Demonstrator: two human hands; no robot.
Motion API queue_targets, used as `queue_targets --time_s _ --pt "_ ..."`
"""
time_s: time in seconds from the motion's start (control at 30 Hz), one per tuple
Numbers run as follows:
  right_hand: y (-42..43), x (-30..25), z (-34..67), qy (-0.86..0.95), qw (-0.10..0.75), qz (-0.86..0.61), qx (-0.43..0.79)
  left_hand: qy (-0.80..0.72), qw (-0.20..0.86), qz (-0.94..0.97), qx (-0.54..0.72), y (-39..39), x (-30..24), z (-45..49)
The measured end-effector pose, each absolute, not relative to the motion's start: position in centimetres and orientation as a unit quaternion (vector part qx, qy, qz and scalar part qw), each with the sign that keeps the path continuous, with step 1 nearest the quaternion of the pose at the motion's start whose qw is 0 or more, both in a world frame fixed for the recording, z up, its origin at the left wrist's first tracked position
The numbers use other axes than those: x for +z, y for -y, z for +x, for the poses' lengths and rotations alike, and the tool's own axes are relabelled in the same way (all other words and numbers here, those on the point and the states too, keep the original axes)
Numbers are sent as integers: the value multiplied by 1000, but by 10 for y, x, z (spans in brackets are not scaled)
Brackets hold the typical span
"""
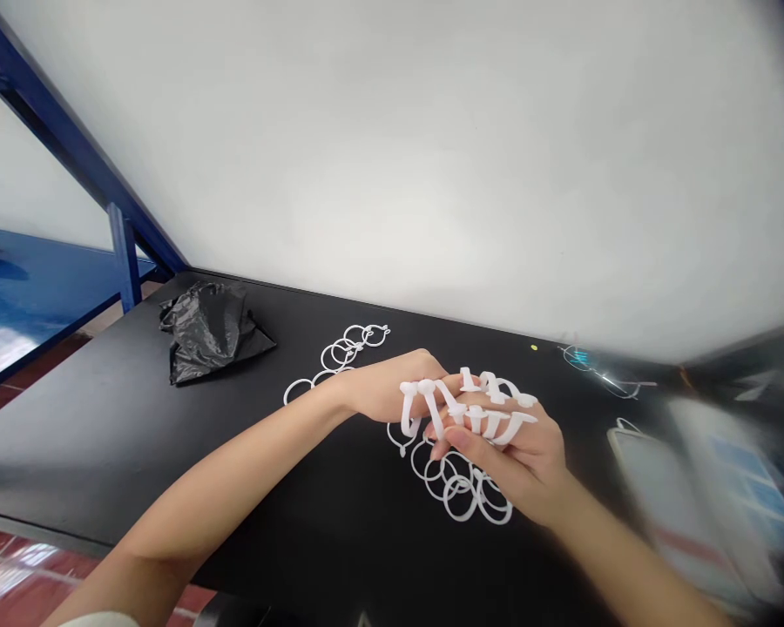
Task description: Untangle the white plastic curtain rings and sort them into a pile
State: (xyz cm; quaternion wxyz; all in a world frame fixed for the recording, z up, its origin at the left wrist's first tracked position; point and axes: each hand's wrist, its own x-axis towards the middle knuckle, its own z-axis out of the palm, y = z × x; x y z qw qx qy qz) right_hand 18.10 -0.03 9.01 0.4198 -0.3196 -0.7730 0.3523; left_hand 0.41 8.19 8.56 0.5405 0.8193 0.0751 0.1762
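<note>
My left hand point(402, 383) and my right hand point(536, 444) meet above the black table point(340, 522). Several white plastic rings point(493, 422) with small knobs, like curtain rings, are looped around the fingers where the hands overlap. The thumb of my right hand presses against the lower rings, its fingers closed around them. My left fingers reach in among the rings, partly hidden by them and by my right hand. More white rings point(459, 498) lie overlapping on the table just beneath. Another row of white rings point(338, 353) runs behind my left wrist.
A crumpled black plastic bag point(212, 331) lies at the back left. To the right are a pair of clear glasses point(604, 374), a small yellow-green bit point(534, 347) and a blurred pale phone-like object point(670, 496). A white wall point(392, 174) and blue frame point(84, 131) border the table.
</note>
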Motion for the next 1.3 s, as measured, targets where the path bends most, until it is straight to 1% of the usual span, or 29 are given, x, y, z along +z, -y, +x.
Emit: queue_targets --time_s 0.07,0.1,0.23,0.33,0.43,0.53,0.6,0.73,0.9,1.03,1.13,1.2,1.3 --pt "-1 90 181 766 420 -337 351 -88 517 831 189 -83 83 5" --pt "-1 90 181 752 421 -354 363 -99 484 845 204 -84 82 5" --pt "-4 90 179 672 438 -413 431 -167 277 911 255 -85 82 3" --pt "-4 91 178 649 463 -439 414 -224 139 931 251 -82 88 2" --pt "-4 93 178 644 473 -451 398 -237 68 939 239 -78 93 0" --pt "-6 95 178 640 459 -448 424 -235 28 947 217 -77 93 1" --pt "-6 95 180 646 448 -442 433 -221 17 954 200 -78 91 1" --pt "-4 93 184 692 441 -418 390 -187 27 962 196 -79 86 1" --pt "-1 89 187 729 436 -394 350 -180 118 952 218 -80 81 1" --pt "0 91 188 763 444 -374 285 -205 171 922 279 -82 80 2" --pt "-2 93 187 750 437 -375 325 -192 180 922 283 -81 83 2" --pt "-4 93 185 744 423 -378 354 -187 173 932 259 -80 87 1" --pt "-5 91 182 735 416 -392 364 -208 145 941 224 -77 92 1"
